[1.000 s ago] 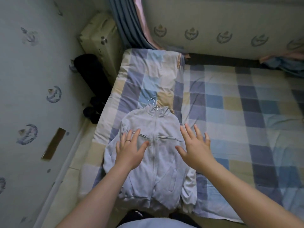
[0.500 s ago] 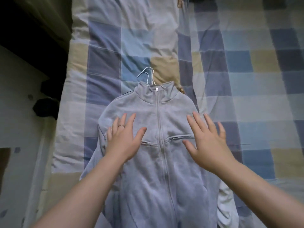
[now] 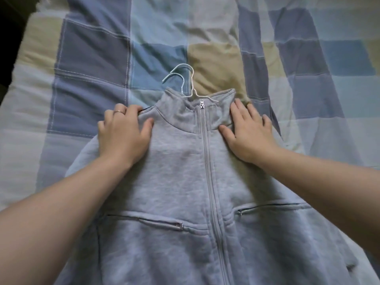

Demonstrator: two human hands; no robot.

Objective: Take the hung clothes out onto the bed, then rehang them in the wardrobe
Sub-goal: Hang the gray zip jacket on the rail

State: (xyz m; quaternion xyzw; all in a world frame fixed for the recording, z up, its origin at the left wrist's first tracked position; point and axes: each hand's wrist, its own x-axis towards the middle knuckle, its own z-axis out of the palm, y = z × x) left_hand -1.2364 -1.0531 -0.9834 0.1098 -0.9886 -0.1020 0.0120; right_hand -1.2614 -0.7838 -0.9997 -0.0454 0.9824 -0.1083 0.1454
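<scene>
Grey zip jacket (image 3: 185, 182) lies front-up on checked quilt (image 3: 92, 58) of bed, zip (image 3: 207, 161) closed to collar (image 3: 181, 112). Two wire hanger hooks (image 3: 192, 81) project from collar, one white, one pale blue. L hand (image 3: 123, 134), ring (image 3: 118, 111) on one finger, grips jacket's shoulder: fingers curled over edge, thumb on front. R hand (image 3: 248, 134) rests flat on opp. shoulder beside collar, fingers straight and spread. Chest pocket zips closed.
</scene>
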